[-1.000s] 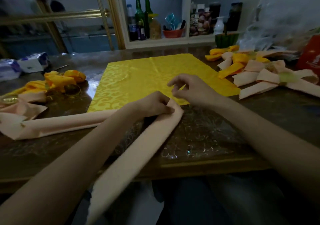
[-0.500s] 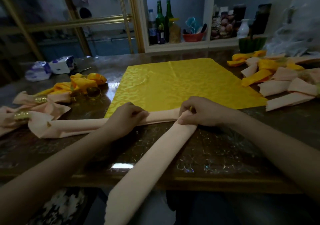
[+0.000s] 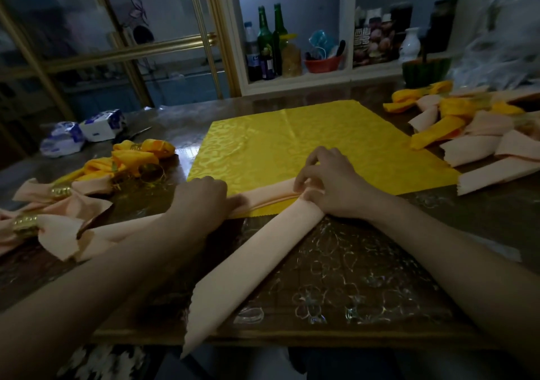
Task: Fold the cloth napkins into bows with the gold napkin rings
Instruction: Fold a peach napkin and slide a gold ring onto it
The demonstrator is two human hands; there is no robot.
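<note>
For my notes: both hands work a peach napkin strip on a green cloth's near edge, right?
No: in the head view the cloth is yellow, not green. Left hand and right hand do work the peach napkin strip on its near edge.

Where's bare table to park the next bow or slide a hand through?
Best patch: bare table near the front edge, between the hanging tail of the peach napkin and the right forearm. Also the strip behind, between the tissue packs and the yellow cloth. Crowded: finished bows at left, napkin pile at right.
</note>
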